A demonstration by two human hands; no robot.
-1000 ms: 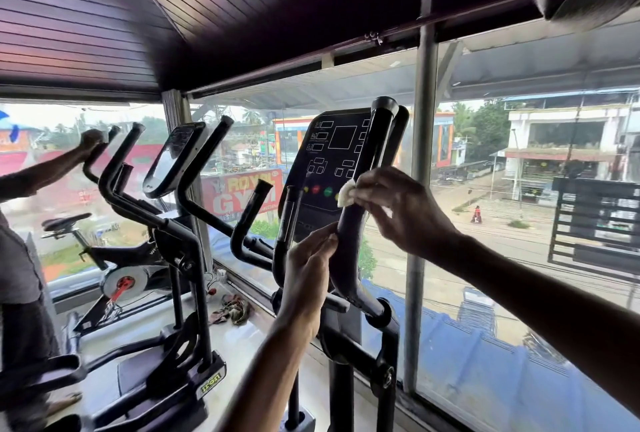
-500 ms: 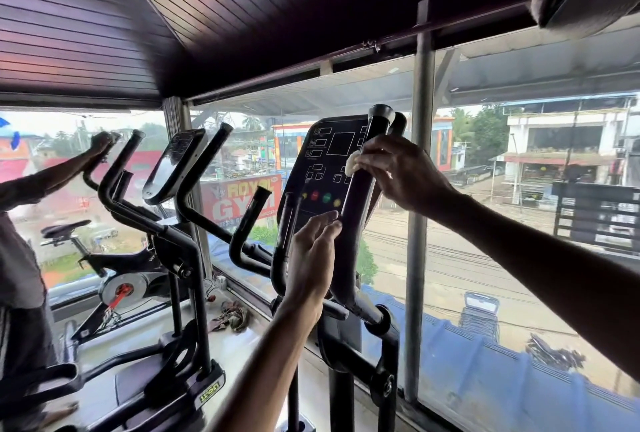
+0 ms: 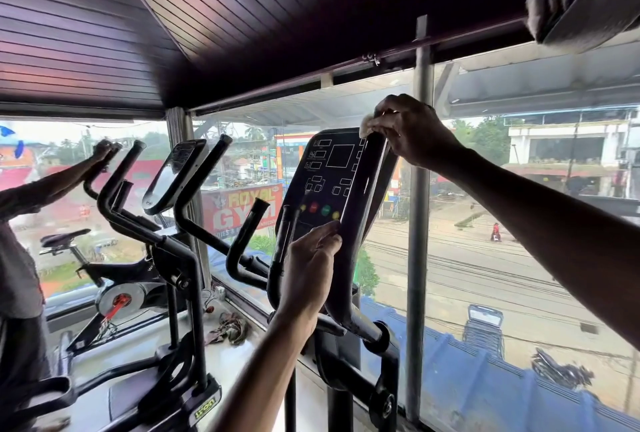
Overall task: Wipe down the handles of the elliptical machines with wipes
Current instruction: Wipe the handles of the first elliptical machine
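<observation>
The right hand is curled over the top end of the near elliptical's black handle, pressing a small white wipe against it. Only a corner of the wipe shows, at the fingertips on the left side of the hand. Lower down, the left hand grips the same handle at mid height, its fingers curled against the left edge, just below the coloured buttons of the console. The handle stands nearly upright, leaning a little to the right at the top, and bends in toward a pivot at its foot. The console sits just left of it and partly behind it. A shorter fixed grip juts up to the left of the console. Further left stands a second elliptical with its own tilted console and long handles. Another person's hand rests on the top of its far handle, the arm reaching in from the left edge. Behind that machine is a spin bike with a red-marked flywheel. A crumpled rag lies on the sill between the two ellipticals. The machines face a wide window, beyond which are a street and a red gym sign.
</observation>
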